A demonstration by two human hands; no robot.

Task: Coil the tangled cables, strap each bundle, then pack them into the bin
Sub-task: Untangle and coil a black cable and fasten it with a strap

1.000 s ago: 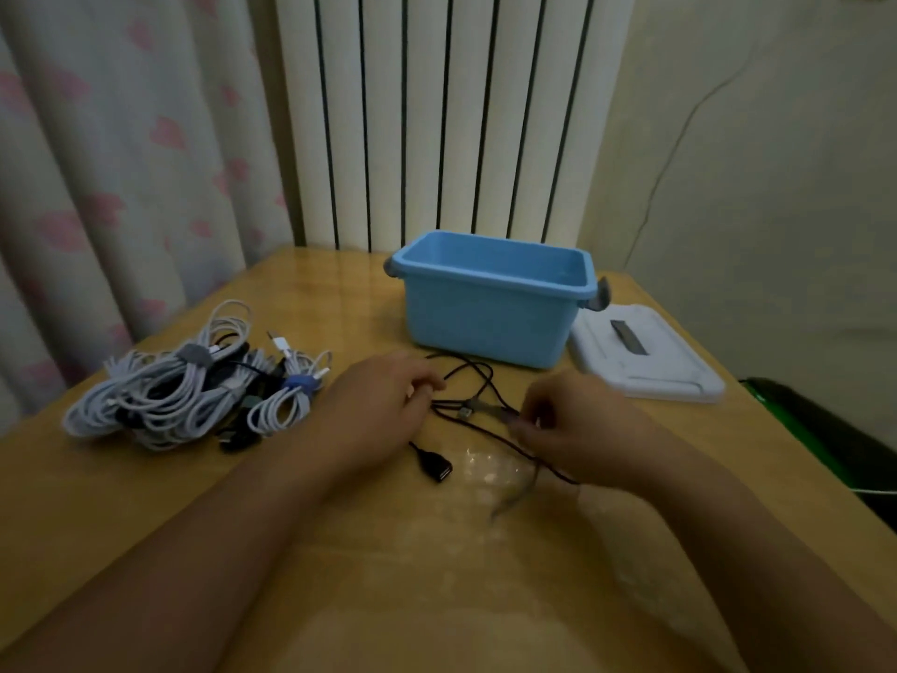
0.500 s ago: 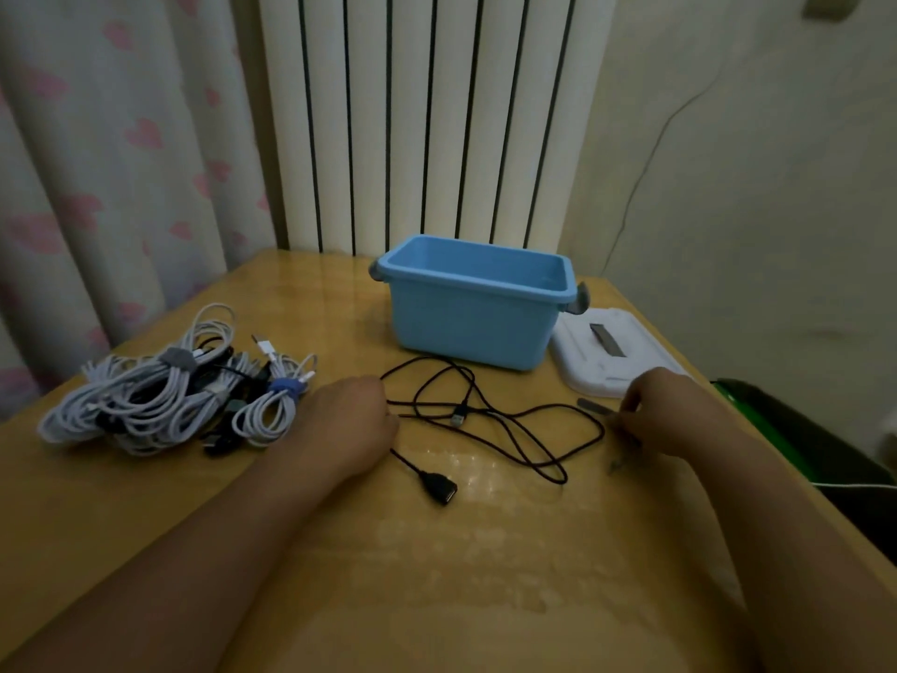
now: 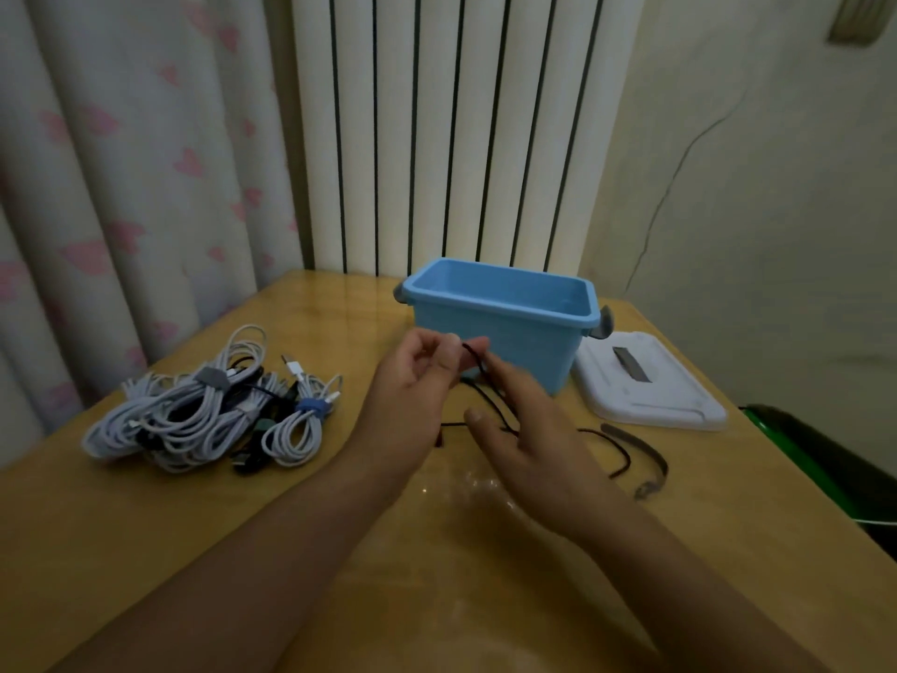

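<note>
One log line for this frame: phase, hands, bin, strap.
phase: coiling black cable | left hand: pinches cable | right hand: open, guiding cable | blue bin: empty | strap: on table

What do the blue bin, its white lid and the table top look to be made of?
Blue bin: looks like moulded plastic, smooth, one even colour, rounded rim. White lid: likely plastic as well, matt, with moulded edges and a dark recess on top. Table: looks like wood or wood-look laminate, yellowish and glossy, as light reflects off it; which one I cannot tell.
</note>
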